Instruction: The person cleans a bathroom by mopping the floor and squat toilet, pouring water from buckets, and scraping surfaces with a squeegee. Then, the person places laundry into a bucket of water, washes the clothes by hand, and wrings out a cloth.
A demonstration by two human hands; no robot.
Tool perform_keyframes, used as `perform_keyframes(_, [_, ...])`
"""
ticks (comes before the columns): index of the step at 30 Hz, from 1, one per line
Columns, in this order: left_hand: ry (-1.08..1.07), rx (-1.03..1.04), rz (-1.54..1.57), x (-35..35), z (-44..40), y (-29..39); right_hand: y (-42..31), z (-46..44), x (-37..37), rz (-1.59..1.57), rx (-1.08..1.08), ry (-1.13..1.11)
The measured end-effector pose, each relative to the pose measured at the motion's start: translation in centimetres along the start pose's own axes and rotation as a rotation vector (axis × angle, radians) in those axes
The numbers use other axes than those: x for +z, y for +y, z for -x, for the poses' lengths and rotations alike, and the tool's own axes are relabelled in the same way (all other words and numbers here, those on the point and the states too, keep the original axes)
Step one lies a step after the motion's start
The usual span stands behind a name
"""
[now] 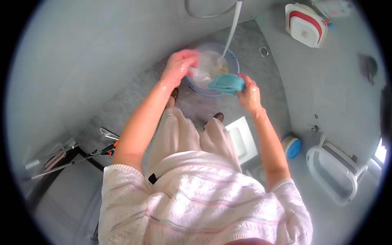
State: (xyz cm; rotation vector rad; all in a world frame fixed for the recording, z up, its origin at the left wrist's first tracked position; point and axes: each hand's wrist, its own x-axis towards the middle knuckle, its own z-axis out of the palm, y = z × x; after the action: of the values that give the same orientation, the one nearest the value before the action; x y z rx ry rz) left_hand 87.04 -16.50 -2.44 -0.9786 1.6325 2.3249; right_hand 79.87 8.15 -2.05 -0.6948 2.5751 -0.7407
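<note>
A folded teal cloth (227, 83) hangs over the near rim of a clear bluish basin (236, 65). My right hand (250, 94) is closed on the cloth's right end, and wet skin shows on its back. Over the basin's left side is my left hand (182, 64), slightly blurred, with fingers loosely apart and nothing visible in them. Cloudy, foamy water (206, 67) fills the basin, and something yellowish and pale lies in it, too unclear to name. A white stream of water (232, 34) falls from above into the basin.
A grey hose (204, 16) loops on the wall above. The floor has a drain (263, 52) right of the basin and a white squat toilet (242, 139) by my legs. Collapsible basins (305, 29) and a white tub (332, 173) are at right, mop poles (61, 166) at left.
</note>
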Motion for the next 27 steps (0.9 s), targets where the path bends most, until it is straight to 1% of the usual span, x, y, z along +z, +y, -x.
perform_keyframes(1, [-0.011, -0.068, -0.005, 0.3, -0.5, -1.6, -0.6, 0.2, -0.5, 0.005, -0.051, 0.001])
perform_keyframes(2, [-0.040, -0.181, 0.122, 0.7, -0.8, -3.6, -1.4, 0.2, -0.9, 0.014, -0.104, 0.000])
perform_keyframes(3, [-0.052, -0.408, 0.245, 1.5, -1.6, -5.8, -2.5, 0.6, -1.4, 0.032, -0.142, -0.013])
perform_keyframes(4, [0.021, -0.579, 0.342, 3.3, -2.0, -7.5, -3.4, 1.1, -1.9, 0.053, -0.181, -0.029])
perform_keyframes(5, [-0.051, -0.600, 0.441, 4.6, -2.9, -8.5, -3.8, 1.1, -2.0, 0.074, -0.217, -0.050])
perform_keyframes(6, [-0.126, -0.623, 0.543, 5.9, -3.3, -9.4, -4.4, 1.4, -2.1, 0.065, -0.307, -0.020])
perform_keyframes(7, [-0.198, -0.649, 0.646, 7.0, -3.7, -10.5, -5.0, 1.8, -2.4, 0.075, -0.347, -0.059])
perform_keyframes(9, [-0.306, -0.433, 0.831, 8.6, -7.1, -15.2, -6.2, 2.7, -2.8, 0.090, -0.428, -0.136])
perform_keyframes(10, [-0.354, -0.325, 0.918, 9.1, -7.1, -15.0, -6.2, 3.3, -2.7, 0.094, -0.447, -0.165])
perform_keyframes(12, [-0.325, -0.416, 0.990, 9.7, -7.0, -14.5, -6.2, 4.0, -2.6, 0.099, -0.494, -0.214])
perform_keyframes(13, [-0.310, -0.457, 1.023, 10.0, -6.5, -13.1, -6.2, 4.3, -2.7, 0.093, -0.528, -0.217])
perform_keyframes(14, [-0.400, -0.417, 1.025, 9.7, -6.2, -12.6, -6.2, 4.6, -2.8, 0.085, -0.561, -0.219])
perform_keyframes(16, [-0.355, -0.403, 1.043, 10.0, -6.5, -11.6, -6.2, 5.2, -3.2, 0.106, -0.611, -0.214])
perform_keyframes(19, [-0.270, -0.414, 1.087, 10.6, -6.7, -9.7, -5.8, 6.1, -4.0, 0.067, -0.613, -0.232])
perform_keyframes(21, [-0.206, -0.445, 1.085, 11.0, -7.2, -9.3, -5.5, 6.0, -5.4, 0.026, -0.588, -0.290])
perform_keyframes(23, [-0.385, -0.331, 1.040, 10.6, -8.7, -11.2, -5.2, 5.5, -7.2, -0.053, -0.569, -0.335])
perform_keyframes(24, [-0.474, -0.273, 1.012, 10.4, -9.6, -12.4, -5.3, 4.6, -9.0, -0.113, -0.465, -0.422])
perform_keyframes(25, [-0.438, -0.286, 1.010, 10.4, -9.6, -12.3, -5.1, 3.7, -10.9, -0.181, -0.335, -0.455])
perform_keyframes(26, [-0.403, -0.301, 1.006, 10.5, -9.3, -12.2, -4.1, 2.2, -12.7, -0.231, -0.289, -0.450])
perform_keyframes(27, [-0.371, -0.315, 1.002, 10.5, -9.0, -12.2, -3.2, 0.8, -14.3, -0.302, -0.167, -0.391])
